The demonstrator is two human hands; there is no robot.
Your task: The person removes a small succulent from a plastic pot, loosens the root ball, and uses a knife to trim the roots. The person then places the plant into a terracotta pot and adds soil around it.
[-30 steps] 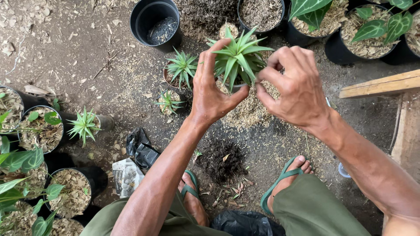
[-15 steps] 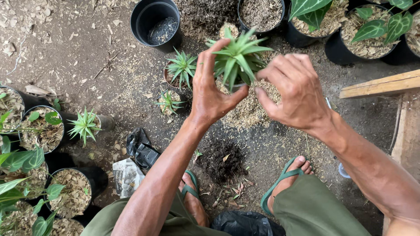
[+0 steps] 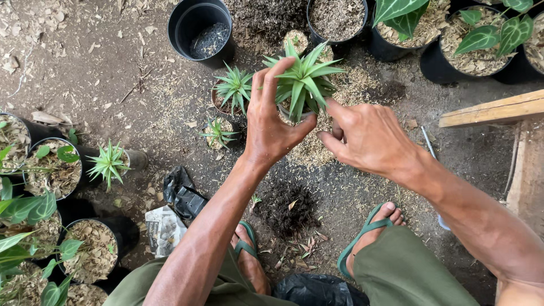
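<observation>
My left hand [image 3: 272, 122] grips a small pot holding a spiky green plant with pale-edged leaves [image 3: 305, 79], thumb under the leaves, fingers up along its left side. The pot itself is mostly hidden by the hand and leaves. My right hand [image 3: 368, 139] is just right of the plant, fingers curled, its thumb touching the plant's base. Below the hands lie a heap of pale husk mix [image 3: 314, 150] and a dark soil pile [image 3: 289, 207]. Two similar small spiky plants [image 3: 233, 88] [image 3: 218, 133] stand on the ground to the left.
A black pot [image 3: 201, 31], nearly empty, stands at the top. Several filled black pots with broad leaves line the top right [image 3: 473, 54] and left edge [image 3: 54, 167]. A spiky plant [image 3: 107, 161] lies at left. A wooden plank [image 3: 493, 110] is at right. My sandalled feet [image 3: 368, 232] are below.
My right hand has dropped from the plant's top down to its base, fingers curling in. My left hand keeps its grip on the pot.
</observation>
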